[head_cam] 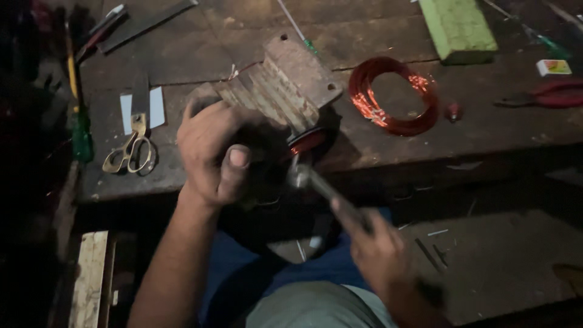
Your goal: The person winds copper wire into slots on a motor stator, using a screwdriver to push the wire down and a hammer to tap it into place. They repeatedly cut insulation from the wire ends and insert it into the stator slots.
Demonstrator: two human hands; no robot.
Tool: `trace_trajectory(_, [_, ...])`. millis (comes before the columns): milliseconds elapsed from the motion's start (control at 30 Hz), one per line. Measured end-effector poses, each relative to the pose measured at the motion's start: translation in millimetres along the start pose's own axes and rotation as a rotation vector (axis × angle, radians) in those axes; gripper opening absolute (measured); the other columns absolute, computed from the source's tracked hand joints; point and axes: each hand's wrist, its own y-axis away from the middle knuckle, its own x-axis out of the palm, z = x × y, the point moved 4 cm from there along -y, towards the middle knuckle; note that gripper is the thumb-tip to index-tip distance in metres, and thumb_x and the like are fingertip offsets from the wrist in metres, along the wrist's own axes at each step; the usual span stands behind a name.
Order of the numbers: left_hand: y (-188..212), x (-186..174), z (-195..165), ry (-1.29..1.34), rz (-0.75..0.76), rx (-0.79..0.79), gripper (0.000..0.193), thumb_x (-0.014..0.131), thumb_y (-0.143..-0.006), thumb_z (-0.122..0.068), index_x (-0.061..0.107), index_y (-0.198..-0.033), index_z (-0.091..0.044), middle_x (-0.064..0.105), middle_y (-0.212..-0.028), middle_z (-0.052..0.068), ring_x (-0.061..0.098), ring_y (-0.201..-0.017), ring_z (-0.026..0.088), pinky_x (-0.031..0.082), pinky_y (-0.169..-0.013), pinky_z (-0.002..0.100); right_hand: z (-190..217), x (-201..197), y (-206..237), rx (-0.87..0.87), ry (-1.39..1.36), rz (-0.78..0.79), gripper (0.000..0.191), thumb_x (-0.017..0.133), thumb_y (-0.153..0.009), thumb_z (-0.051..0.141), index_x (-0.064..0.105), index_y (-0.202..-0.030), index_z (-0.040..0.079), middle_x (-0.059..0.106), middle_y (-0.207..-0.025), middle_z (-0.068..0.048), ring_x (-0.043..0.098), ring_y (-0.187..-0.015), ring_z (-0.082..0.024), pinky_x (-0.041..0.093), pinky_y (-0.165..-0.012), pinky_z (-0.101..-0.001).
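My left hand (212, 152) grips the near end of a finned metal motor housing (285, 85) that lies on the dark wooden workbench (388, 146). Copper winding (306, 143) shows at the housing's open end. In my right hand (379, 252) is a small hammer (303, 177), held by its handle, with the metal head right at the copper winding. The hammer is motion-blurred.
A coil of copper wire (395, 96) lies right of the housing. Brass-handled scissors (130, 149) and a white card (143, 108) lie at left. A green block (458, 27), red-handled pliers (546, 96), screwdrivers (79, 115) and a small box (554, 67) are also on the bench.
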Motion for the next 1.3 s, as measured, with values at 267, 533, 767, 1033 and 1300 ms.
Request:
trace_trajectory(267, [-4.1, 3.2, -1.5, 0.009, -0.038, 0.017, 0.060, 0.032, -0.112, -0.051, 0.071, -0.102, -0.006, 0.071, -0.090, 0.006, 0.067, -0.080, 0.025, 0.046, -0.089, 0.037, 12.6, -17.2, -8.5, -0.164, 0.026, -0.016, 0.047, 0.073, -0.088, 0.020, 0.069, -0.131, 0.037, 0.071, -0.098, -0.017, 0.071, -0.072, -0.026, 0.056, -0.059, -0.0378])
trace_trajectory(533, [-1.7, -1.7, -8.6, -0.092, 0.022, -0.062, 0.052, 0.040, -0.109, -0.050, 0.069, -0.110, -0.006, 0.074, -0.105, 0.010, 0.067, -0.099, 0.030, 0.043, -0.099, 0.041, 4.0, -14.8, 16.1, 0.005, -0.065, -0.098, 0.053, 0.065, -0.080, 0.006, 0.071, -0.127, 0.030, 0.073, -0.098, -0.011, 0.069, -0.069, -0.021, 0.054, -0.059, -0.0361])
trace_trajectory(767, [29.1, -12.8, -25.7, -0.290, -0.208, -0.129, 0.047, 0.044, -0.111, -0.053, 0.059, -0.122, -0.010, 0.067, -0.129, 0.014, 0.053, -0.125, 0.029, 0.034, -0.110, 0.044, -99.7, -42.3, 8.4, 0.584, -0.441, -0.308, 0.043, 0.053, -0.111, 0.014, 0.053, -0.152, 0.001, 0.069, -0.093, -0.009, 0.063, -0.074, -0.013, 0.052, -0.066, -0.0288])
trace_trajectory(1033, [70.6, 25.8, -56.0, -0.019, -0.368, -0.072, 0.047, 0.045, -0.109, -0.050, 0.056, -0.123, -0.007, 0.067, -0.118, 0.012, 0.059, -0.111, 0.026, 0.042, -0.098, 0.041, -47.3, -30.0, 13.9, 0.620, -0.914, -0.349, 0.023, 0.058, -0.106, 0.011, 0.054, -0.128, 0.007, 0.068, -0.100, -0.010, 0.061, -0.074, -0.011, 0.052, -0.062, -0.0263])
trace_trajectory(1300, [131.8, 74.0, -55.2, 0.796, -0.249, -1.183, 0.047, 0.046, -0.108, -0.048, 0.054, -0.124, -0.004, 0.066, -0.106, 0.010, 0.064, -0.097, 0.024, 0.049, -0.086, 0.038, 8.8, -35.1, -21.6, -0.193, -0.738, -0.165, 0.018, 0.066, -0.100, 0.005, 0.065, -0.118, 0.007, 0.066, -0.117, -0.017, 0.069, -0.107, -0.034, 0.058, -0.091, -0.0445])
